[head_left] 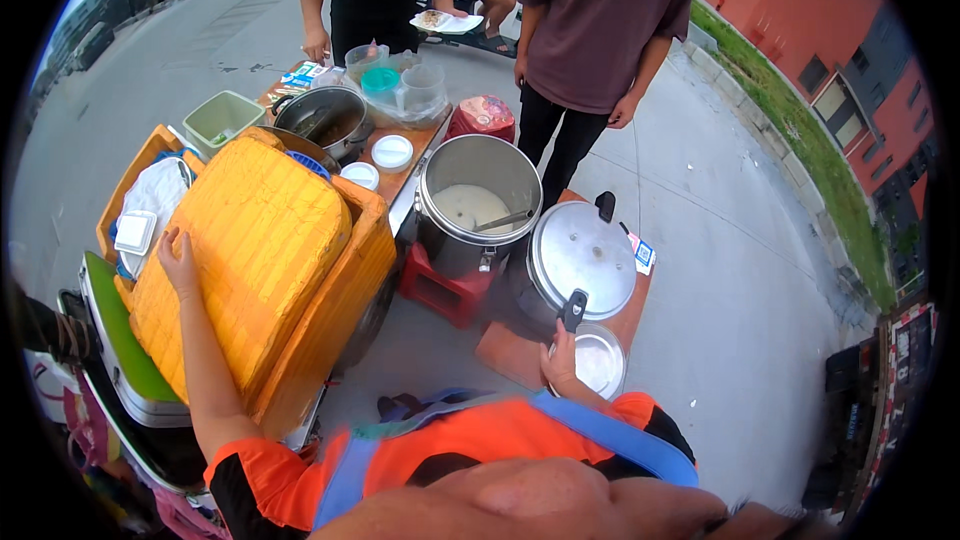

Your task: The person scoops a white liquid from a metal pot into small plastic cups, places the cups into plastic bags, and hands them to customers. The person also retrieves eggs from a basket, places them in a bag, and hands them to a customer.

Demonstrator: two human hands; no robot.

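Note:
My left hand (180, 264) rests at the left edge of a yellow taped foam lid (262, 230), fingers apart. Under that lid is a large yellow foam box (335, 305), its inside hidden. A white square container (135, 232) lies just beyond my left fingertips. My right hand (560, 358) is closed at the near end of a black handle (573, 309) on a silver pressure cooker (585, 258); the grip is partly hidden. The cooker's lid is on. Beside my right hand stands a round metal pot or bowl (600, 360).
A tall steel pot (480, 155) of whitish liquid with a ladle (505, 221) stands ahead, near a red stool (440, 285). Beyond are a dark pot (325, 120), plastic tubs (380, 82) and a green bin (222, 122). Two people (610, 30) stand across; one holds a white food container (447, 22).

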